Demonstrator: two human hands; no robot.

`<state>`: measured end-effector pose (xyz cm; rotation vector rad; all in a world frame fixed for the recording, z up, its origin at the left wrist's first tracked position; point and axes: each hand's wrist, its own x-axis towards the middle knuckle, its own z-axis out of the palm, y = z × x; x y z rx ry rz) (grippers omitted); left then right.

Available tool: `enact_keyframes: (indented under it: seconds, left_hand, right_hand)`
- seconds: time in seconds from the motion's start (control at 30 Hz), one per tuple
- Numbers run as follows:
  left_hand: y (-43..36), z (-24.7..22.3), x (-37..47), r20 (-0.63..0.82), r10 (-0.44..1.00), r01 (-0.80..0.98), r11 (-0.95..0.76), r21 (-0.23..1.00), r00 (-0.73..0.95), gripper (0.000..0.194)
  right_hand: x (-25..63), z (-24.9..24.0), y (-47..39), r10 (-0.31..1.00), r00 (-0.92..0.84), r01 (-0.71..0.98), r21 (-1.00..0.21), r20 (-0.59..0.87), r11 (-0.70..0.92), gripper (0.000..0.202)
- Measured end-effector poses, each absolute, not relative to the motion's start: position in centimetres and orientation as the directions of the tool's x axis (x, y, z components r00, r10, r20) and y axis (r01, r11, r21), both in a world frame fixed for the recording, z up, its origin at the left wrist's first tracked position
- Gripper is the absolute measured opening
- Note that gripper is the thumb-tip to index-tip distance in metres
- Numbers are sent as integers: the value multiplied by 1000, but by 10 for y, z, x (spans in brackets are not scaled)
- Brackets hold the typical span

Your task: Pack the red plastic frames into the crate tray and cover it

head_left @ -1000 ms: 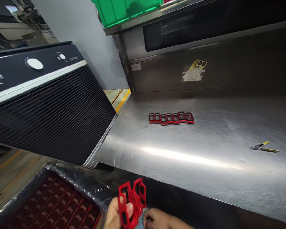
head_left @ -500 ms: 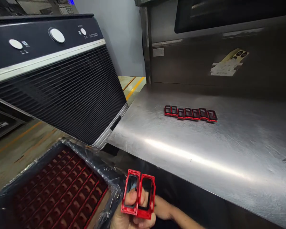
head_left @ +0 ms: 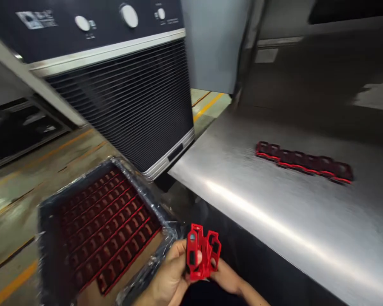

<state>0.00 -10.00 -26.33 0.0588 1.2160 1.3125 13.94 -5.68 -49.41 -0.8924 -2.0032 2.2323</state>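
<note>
Two red plastic frames point(head_left: 198, 255) with dark inserts are held together at the bottom centre, in front of the metal table. My left hand point(head_left: 170, 272) is closed round them from the left, with a fingertip showing in an opening. My right hand point(head_left: 225, 274) is at their lower right side, and its fingers are mostly hidden behind the red parts. On the table lies a row of several similar red and black frames point(head_left: 303, 163). At the lower left, a plastic-lined box point(head_left: 44, 229) holds many red and black pieces point(head_left: 111, 229) in rows.
The bare metal table point(head_left: 274, 238) fills the right side, its front edge running diagonally. A dark machine with a ribbed front point(head_left: 130, 93) and white knobs stands at the upper left. Yellow lines mark the floor point(head_left: 15, 199).
The view has turned left, so the box shows more fully and the table row sits farther right. The held frames have been turned and now show their sides.
</note>
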Motion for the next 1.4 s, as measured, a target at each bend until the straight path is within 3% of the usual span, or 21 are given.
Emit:
enact_keyframes:
  seconds: [0.07,0.17,0.3,0.37,0.53,0.63,0.73,0.9,1.2,1.3,1.4]
  left_hand:
    - [-114,-270,-20,-586,652,-402,429,809,-482,36]
    - [-144,-276,-63,-454,554,-3,632,775,-697,39]
    - [-196,-275,-123,-369,368,99,809,579,-853,27]
    - [-220,-275,-142,-329,245,104,914,392,-912,20]
    - [-260,-287,-153,-367,88,102,995,-19,-926,28]
    - [-267,-298,-150,-381,43,111,981,-159,-924,28]
    - [-268,-306,-152,-418,33,134,968,-214,-908,33]
    - [-270,-317,-159,-454,32,134,972,-194,-890,42]
    - [-282,-325,-164,-447,78,98,995,-21,-891,32]
    - [-267,-321,-168,-384,180,162,984,79,-906,29]
    - [-204,-322,-185,-233,375,310,910,274,-897,22]
  right_hand:
    - [140,-496,-58,330,-852,365,-913,-407,-183,26]
    - [139,-497,-56,270,-870,371,-908,-413,-192,33]
    - [133,-498,-54,225,-878,377,-900,-423,-218,35]
    - [131,-499,-54,216,-876,384,-894,-432,-232,35]
    - [129,-500,-53,191,-870,401,-878,-454,-263,34]
    - [129,-499,-54,193,-867,402,-874,-459,-272,33]
    - [129,-496,-55,204,-859,409,-868,-470,-282,31]
    - [129,-493,-56,207,-853,412,-861,-479,-297,29]
    - [129,-506,-56,218,-864,389,-877,-454,-282,29]
    - [124,-513,-60,257,-855,388,-884,-451,-259,26]
    - [122,-513,-59,325,-835,389,-895,-443,-218,22]
